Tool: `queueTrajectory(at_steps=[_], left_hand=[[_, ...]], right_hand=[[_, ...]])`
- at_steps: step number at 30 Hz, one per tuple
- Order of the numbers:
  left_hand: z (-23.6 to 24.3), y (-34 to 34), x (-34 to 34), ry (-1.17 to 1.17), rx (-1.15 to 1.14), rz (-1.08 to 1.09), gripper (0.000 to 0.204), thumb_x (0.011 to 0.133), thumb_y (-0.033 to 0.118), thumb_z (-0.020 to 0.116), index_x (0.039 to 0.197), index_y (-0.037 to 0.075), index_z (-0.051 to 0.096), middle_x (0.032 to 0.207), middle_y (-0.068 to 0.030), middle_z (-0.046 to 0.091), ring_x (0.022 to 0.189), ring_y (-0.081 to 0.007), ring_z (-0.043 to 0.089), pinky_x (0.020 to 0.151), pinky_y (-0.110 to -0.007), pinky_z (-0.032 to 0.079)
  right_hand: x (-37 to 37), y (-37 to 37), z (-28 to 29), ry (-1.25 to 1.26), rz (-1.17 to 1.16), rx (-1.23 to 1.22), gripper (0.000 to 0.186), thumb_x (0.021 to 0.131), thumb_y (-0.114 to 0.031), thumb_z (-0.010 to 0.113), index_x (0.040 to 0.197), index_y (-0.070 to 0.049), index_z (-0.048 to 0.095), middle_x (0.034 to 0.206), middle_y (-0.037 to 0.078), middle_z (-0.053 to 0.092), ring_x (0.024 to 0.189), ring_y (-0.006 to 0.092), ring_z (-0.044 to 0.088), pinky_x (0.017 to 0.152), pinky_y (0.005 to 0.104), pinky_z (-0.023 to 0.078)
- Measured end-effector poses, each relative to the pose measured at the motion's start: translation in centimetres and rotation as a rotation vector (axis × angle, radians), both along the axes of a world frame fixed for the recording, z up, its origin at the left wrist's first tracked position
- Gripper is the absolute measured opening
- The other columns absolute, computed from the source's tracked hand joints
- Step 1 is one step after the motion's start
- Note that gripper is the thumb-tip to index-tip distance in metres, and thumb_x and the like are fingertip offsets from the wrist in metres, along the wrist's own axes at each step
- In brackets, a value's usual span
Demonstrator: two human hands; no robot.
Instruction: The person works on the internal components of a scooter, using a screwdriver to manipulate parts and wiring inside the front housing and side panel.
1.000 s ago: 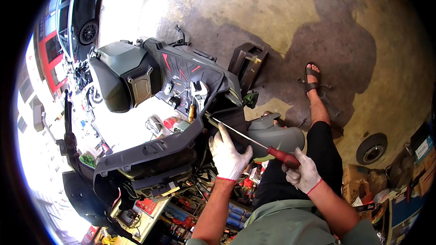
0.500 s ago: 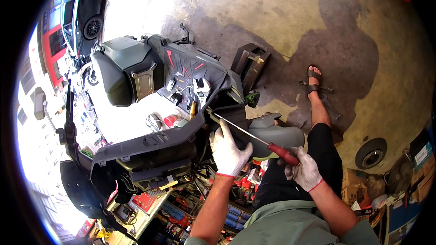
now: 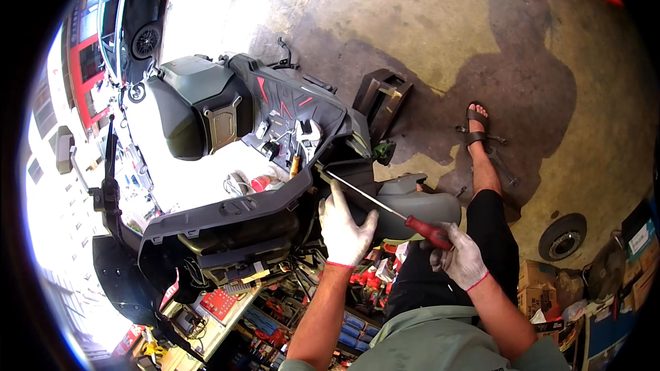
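In my gloved right hand [image 3: 460, 257] is a long screwdriver [image 3: 427, 232], gripped by its dark red handle. Its thin metal shaft slants up and left, with the tip at the dark front bodywork of a scooter [image 3: 227, 228]. My gloved left hand [image 3: 346, 229] rests by the bodywork below the tip, index finger stretched toward it and thumb spread apart. What the tip touches is too small to make out. On the scooter's footboard [image 3: 278, 106] lie an adjustable wrench [image 3: 308, 136] and a tool with an orange handle [image 3: 294, 166].
A grey front fender [image 3: 419, 206] juts out near my leg, with a dark metal stand [image 3: 382, 102] beyond. At the right are a small wheel [image 3: 562, 237] and cardboard boxes [image 3: 536, 287]. Low on the left stands a cluttered workbench [image 3: 223, 316]. A car [image 3: 141, 20] is parked farther off.
The view has shifted slightly, so the scooter appears a little to the right. Both hands and the screwdriver hold nearly the same position.
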State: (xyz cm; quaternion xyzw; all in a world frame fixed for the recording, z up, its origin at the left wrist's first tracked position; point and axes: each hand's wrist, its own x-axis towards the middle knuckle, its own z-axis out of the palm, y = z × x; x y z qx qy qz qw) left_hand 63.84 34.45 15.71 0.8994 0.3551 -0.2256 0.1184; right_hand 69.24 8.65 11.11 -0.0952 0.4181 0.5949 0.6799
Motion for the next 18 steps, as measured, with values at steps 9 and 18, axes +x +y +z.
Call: queueTrajectory(at_steps=[9,18], left_hand=[[-0.7,-0.4,-0.7,-0.247,0.092,0.096,0.073,0.079,0.012,0.073,0.142,-0.002,0.041,0.125,-0.0271,0.054,0.117,-0.0441,0.052,0.103,-0.048,0.042],[0.1,-6.5,0.9,-0.366,-0.533,0.945,0.031,0.098,0.013,0.058,0.125,-0.001,0.049,0.107,-0.0096,0.062,0.084,-0.0139,0.064,0.072,-0.028,0.054]], right_hand=[[-0.3,1.0,0.5,-0.272,0.142,-0.193,0.033,0.098,-0.017,0.056,0.128,-0.005,0.05,0.117,0.014,0.06,0.092,0.0258,0.065,0.076,0.0381,0.054],[-0.7,1.7,1.1,-0.456,0.169,-0.298,0.039,0.088,-0.006,0.06,0.124,0.003,0.052,0.113,0.011,0.058,0.09,0.0168,0.062,0.079,0.03,0.053]])
